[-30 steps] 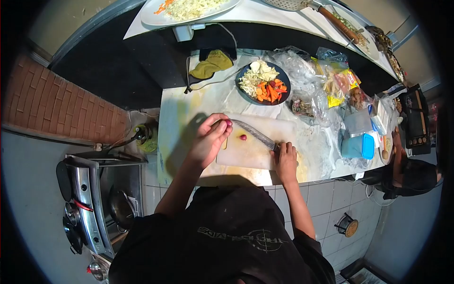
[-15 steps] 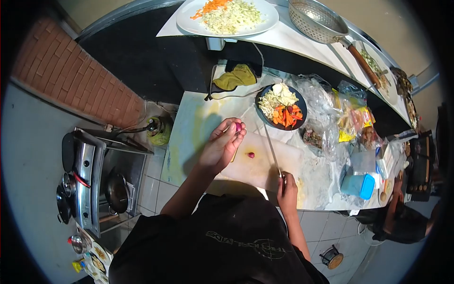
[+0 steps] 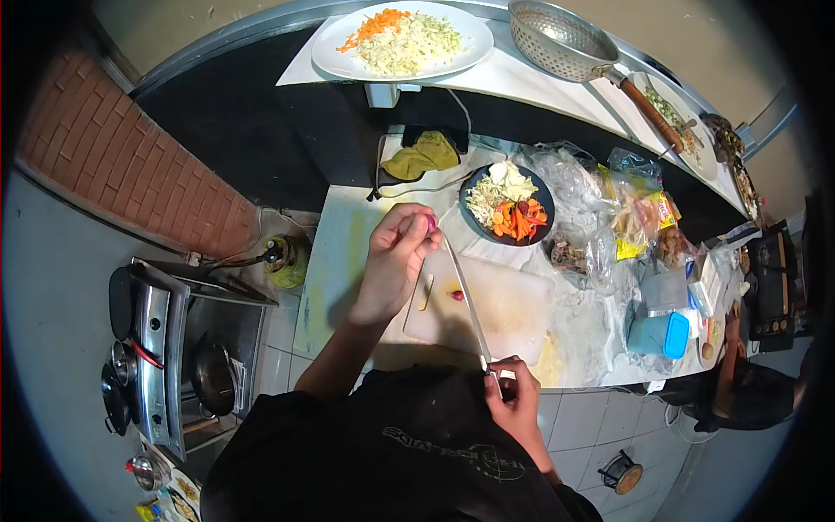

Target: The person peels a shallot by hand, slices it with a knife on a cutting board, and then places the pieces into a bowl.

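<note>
My left hand (image 3: 393,265) is raised above the left part of the white cutting board (image 3: 517,300), fingers pinched around a small purple-red shallot (image 3: 430,224). In my right hand (image 3: 519,403), near the counter's front edge, is the handle of a long, thin-bladed knife (image 3: 470,304). Its blade slants up to the left, and the tip lies close to the held shallot; whether it touches cannot be made out. A second shallot (image 3: 457,296) lies on the board, just left of the blade. Beyond the board stands a dark plate (image 3: 546,228) with cut carrot, chilli and pale shredded vegetables.
Plastic bags (image 3: 578,200) and a blue-lidded container (image 3: 674,336) crowd the counter's right side. A green cloth (image 3: 424,157) lies at the back. The shelf above holds a white oval plate (image 3: 326,61) and a strainer (image 3: 565,48). A stove (image 3: 156,348) stands left; another person (image 3: 748,391) is far right.
The knife has swung up and left, bringing its tip from beside the dark plate to the held shallot. My right hand has moved slightly down and toward my body.
</note>
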`<state>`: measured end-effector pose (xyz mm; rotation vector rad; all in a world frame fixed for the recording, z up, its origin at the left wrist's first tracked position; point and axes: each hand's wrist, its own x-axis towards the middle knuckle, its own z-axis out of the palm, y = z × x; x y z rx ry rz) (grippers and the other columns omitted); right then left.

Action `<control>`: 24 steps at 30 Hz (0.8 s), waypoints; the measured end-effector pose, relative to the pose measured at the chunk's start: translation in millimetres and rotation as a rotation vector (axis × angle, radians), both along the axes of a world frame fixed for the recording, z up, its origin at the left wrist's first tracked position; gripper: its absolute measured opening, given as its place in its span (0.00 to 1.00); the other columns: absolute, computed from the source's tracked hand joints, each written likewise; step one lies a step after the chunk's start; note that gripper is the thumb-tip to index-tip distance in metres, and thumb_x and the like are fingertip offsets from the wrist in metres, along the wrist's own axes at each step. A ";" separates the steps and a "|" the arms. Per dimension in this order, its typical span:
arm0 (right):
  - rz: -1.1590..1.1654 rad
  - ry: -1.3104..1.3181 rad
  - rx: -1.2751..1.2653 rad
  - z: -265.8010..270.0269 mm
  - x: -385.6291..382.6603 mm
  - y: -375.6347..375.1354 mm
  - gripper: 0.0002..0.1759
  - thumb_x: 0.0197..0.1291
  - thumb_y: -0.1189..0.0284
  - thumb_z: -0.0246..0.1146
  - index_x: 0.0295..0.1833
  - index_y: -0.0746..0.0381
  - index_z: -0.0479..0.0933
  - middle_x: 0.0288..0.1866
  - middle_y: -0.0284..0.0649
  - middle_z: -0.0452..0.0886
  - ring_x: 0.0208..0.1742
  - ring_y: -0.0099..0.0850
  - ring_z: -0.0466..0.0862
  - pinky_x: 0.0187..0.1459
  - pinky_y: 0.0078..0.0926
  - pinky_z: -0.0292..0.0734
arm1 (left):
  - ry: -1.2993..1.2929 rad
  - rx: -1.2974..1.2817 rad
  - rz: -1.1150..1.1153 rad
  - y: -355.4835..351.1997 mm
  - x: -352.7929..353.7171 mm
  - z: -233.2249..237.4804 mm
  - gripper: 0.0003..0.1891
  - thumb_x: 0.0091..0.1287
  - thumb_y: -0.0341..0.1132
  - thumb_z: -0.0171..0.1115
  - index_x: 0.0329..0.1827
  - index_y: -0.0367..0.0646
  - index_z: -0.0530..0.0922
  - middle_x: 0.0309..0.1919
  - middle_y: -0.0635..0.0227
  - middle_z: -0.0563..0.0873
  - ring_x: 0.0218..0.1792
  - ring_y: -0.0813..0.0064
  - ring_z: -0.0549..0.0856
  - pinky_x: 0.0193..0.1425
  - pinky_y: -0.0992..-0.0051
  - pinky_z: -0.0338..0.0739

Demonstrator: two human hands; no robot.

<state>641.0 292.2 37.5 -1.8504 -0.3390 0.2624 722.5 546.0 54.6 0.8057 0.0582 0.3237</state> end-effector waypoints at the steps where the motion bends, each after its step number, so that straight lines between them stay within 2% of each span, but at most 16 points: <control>1: -0.012 0.001 -0.007 0.8 -5.2 0.9 0.09 0.58 0.80 0.65 0.44 0.66 0.76 0.36 0.42 0.82 0.30 0.22 0.80 0.28 0.17 0.71 | 0.005 -0.004 -0.007 0.0 -0.1 1.6 0.06 0.75 0.31 0.55 0.49 0.38 0.76 0.40 0.70 0.80 0.39 0.78 0.78 0.48 0.78 0.73; 6: -0.084 -0.056 -0.050 0.8 -11.2 3.4 0.09 0.57 0.81 0.67 0.43 0.67 0.77 0.28 0.39 0.84 0.25 0.19 0.80 0.28 0.15 0.71 | -0.097 0.035 -0.024 3.0 5.5 8.0 0.06 0.74 0.29 0.56 0.49 0.38 0.76 0.39 0.70 0.80 0.39 0.79 0.77 0.49 0.77 0.72; 9: -0.105 -0.175 0.011 0.3 -15.4 3.0 0.09 0.56 0.82 0.67 0.42 0.68 0.77 0.28 0.40 0.84 0.25 0.19 0.81 0.28 0.16 0.71 | -0.116 0.029 -0.010 0.7 8.6 11.6 0.06 0.74 0.29 0.57 0.49 0.38 0.76 0.39 0.70 0.80 0.39 0.79 0.77 0.49 0.78 0.72; 10: -0.075 -0.173 -0.022 2.8 -15.7 0.8 0.09 0.56 0.82 0.68 0.41 0.69 0.76 0.29 0.42 0.84 0.26 0.23 0.82 0.29 0.19 0.74 | -0.125 0.015 0.004 -0.3 9.0 12.5 0.06 0.74 0.29 0.57 0.50 0.38 0.76 0.39 0.69 0.80 0.39 0.80 0.77 0.49 0.78 0.71; 14: -0.015 -0.307 0.005 5.3 -11.2 3.1 0.10 0.55 0.83 0.68 0.42 0.70 0.76 0.30 0.45 0.84 0.27 0.30 0.83 0.30 0.24 0.76 | -0.172 -0.014 -0.020 -2.0 9.3 10.5 0.07 0.74 0.30 0.57 0.51 0.38 0.76 0.40 0.69 0.81 0.40 0.80 0.78 0.49 0.78 0.71; 16: 0.000 -0.333 -0.022 9.7 -9.7 4.4 0.11 0.54 0.83 0.68 0.42 0.70 0.76 0.31 0.48 0.83 0.28 0.37 0.84 0.32 0.27 0.77 | -0.183 -0.012 -0.011 -3.2 9.0 14.7 0.08 0.74 0.30 0.57 0.52 0.38 0.76 0.42 0.68 0.81 0.42 0.80 0.78 0.49 0.78 0.71; 24: 0.017 -0.397 -0.076 14.4 -7.0 3.1 0.13 0.53 0.85 0.67 0.44 0.68 0.76 0.32 0.47 0.82 0.28 0.38 0.83 0.30 0.26 0.77 | -0.161 0.018 -0.029 -6.3 4.2 24.2 0.08 0.74 0.30 0.56 0.52 0.38 0.76 0.44 0.67 0.80 0.44 0.79 0.77 0.52 0.79 0.71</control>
